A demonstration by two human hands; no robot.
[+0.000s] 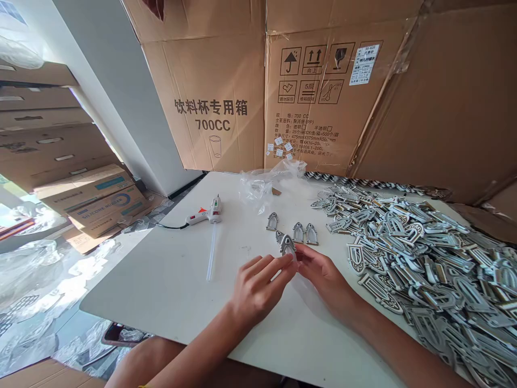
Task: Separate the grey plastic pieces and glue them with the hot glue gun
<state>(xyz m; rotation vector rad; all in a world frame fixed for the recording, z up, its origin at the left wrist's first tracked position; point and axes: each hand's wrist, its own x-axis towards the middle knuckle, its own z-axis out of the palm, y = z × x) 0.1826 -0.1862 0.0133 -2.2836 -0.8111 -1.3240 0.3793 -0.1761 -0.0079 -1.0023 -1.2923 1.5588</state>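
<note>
My left hand [260, 285] and my right hand [325, 280] meet over the middle of the white table [161, 285]. Between their fingertips they hold a small grey arch-shaped piece [287, 245], with translucent plastic at its lower end. Part of another grey piece shows close behind it. Just beyond the hands, a single arch piece [272, 221] lies on the table, and two more, one of them a grey arch [298, 232], lie side by side to its right. The fingers partly hide the held piece.
A large heap of grey metal-look pieces [428, 269] covers the table's right side. At the left lies a white glue gun [214, 210] with a clear stick and black cord. Crumpled clear plastic [258, 188] rests at the back, before a tall cardboard box [226, 64].
</note>
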